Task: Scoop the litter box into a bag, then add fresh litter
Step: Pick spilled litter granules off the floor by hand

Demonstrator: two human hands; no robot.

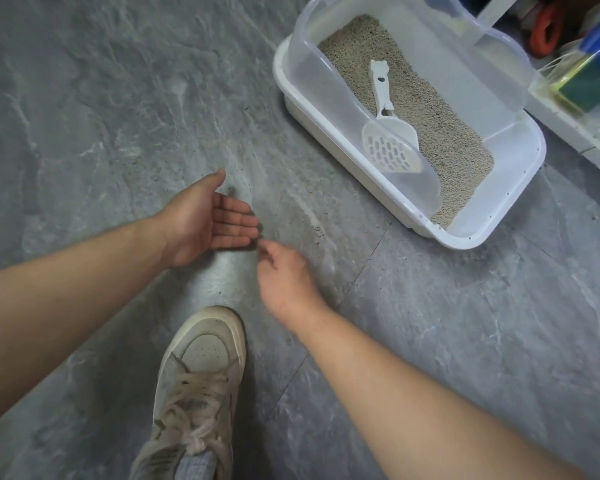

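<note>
**Head view: gather the stray grains before you go back to the scoop**

Head view shows your left hand [201, 223] cupped palm up just above the floor [101, 98], its fingers [238, 221] straight and pressed together. Your right hand [284, 275] sits just beside it, palm down; its fingertips look drawn together near the left hand's fingertips, but blur hides whether they pinch anything.

The litter box [499, 216] stands well apart, up and to your right, with litter [447, 140] spread over its bottom. The scoop [392, 133] lies on that litter, untouched by either hand. No bag is in view.

Scattered grains [312, 216] dot the floor between your hands and the box, so the step in hand is likely picking up spilled litter.

To do it well:
- Keep the left palm low and level, fingers tight, so nothing slips through.
- Sweep grains toward the cupped hand with the right fingertips instead of lifting each one.
- Work outward toward the box.
- Mind your shoe [201, 368]; it can crush grains.
</note>
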